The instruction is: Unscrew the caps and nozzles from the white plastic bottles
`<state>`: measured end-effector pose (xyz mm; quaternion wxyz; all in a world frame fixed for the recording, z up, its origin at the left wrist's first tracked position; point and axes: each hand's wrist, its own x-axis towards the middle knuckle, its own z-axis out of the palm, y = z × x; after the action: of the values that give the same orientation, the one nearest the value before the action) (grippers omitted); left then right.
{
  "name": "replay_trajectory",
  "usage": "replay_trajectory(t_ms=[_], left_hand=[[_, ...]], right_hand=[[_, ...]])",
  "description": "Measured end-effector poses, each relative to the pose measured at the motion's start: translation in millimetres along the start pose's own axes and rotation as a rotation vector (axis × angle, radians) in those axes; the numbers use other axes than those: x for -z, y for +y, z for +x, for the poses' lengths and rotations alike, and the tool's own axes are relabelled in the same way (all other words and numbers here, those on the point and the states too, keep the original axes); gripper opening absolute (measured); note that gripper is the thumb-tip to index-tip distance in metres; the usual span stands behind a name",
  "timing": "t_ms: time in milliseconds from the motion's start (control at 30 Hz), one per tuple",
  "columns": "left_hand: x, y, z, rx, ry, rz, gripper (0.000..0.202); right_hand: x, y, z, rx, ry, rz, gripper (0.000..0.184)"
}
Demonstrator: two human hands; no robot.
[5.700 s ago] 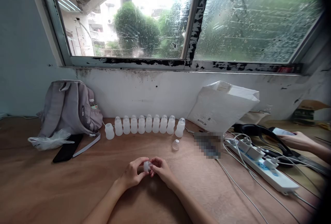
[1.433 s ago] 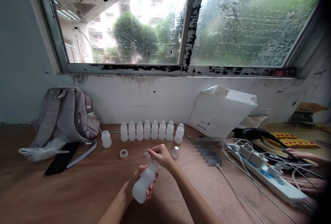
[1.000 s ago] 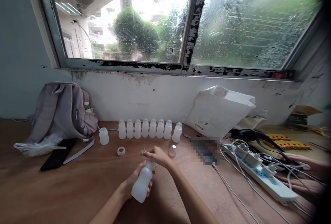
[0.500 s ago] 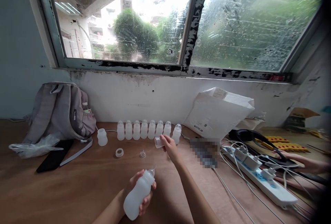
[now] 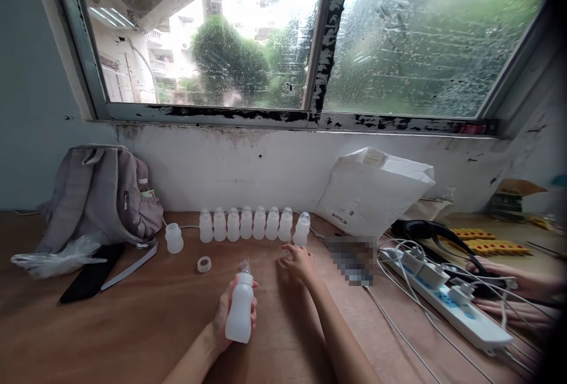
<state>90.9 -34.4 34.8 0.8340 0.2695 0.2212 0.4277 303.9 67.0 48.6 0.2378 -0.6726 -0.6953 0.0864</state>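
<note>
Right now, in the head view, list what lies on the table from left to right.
Grey backpack → uncapped small bottle → loose white ring → white bottle gripped in the left hand → right hand → white padded package → white power strip.

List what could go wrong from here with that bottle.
1. The right hand sits close to the row of bottles; a careless sweep could topple them.
2. The left hand alone grips the white bottle; a slip could drop it onto the table.
</note>
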Motion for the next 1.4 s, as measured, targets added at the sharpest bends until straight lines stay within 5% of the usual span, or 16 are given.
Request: replay_trajectory(t_ms=[233,333,500,633,767,900,1067,1300,1400], left_hand=[[-4.6,1,-5,-0.07,0.123,0.093,0.029],[-8.1,1,-7,-0.192,0.253,0.32,0.026],[-8.9,-1,-4,-0.461,0.364,0.759,0.038],[-5.0,-6,1,-0.523,0.476,0.921,0.047],[-8.4,-6,4,-0.341,0.522,0.926,0.037],[-13.4,-3,1,-0.308,0.454,0.878,0.015],[-17.5,3,-10,-0.252,0.312,0.677,0.015],[-16.6,-7,-21,0.008,-0.256,0.015,0.024],[-10.9,-11,-19,-0.015,-0.272,-0.016,0.024]], right_hand=[[25,-3,-4,0.01,-0.056,0.064,0.034],[33,-29,-10,0.14,-0.014,0.353,0.039],[6,-99,-37,0.233,-0.411,0.814,0.044],[-24,-128,-52,0.115,-0.211,0.848,0.012],[-21,-131,-56,0.143,-0.22,0.934,0.007],[-4,-134,-59,0.209,-0.383,1.081,0.009],[8,-137,-61,0.179,-0.533,1.23,0.007],[21,-135,-64,0.245,-0.774,1.426,0.033],[21,-133,-61,0.244,-0.825,1.418,0.044]])
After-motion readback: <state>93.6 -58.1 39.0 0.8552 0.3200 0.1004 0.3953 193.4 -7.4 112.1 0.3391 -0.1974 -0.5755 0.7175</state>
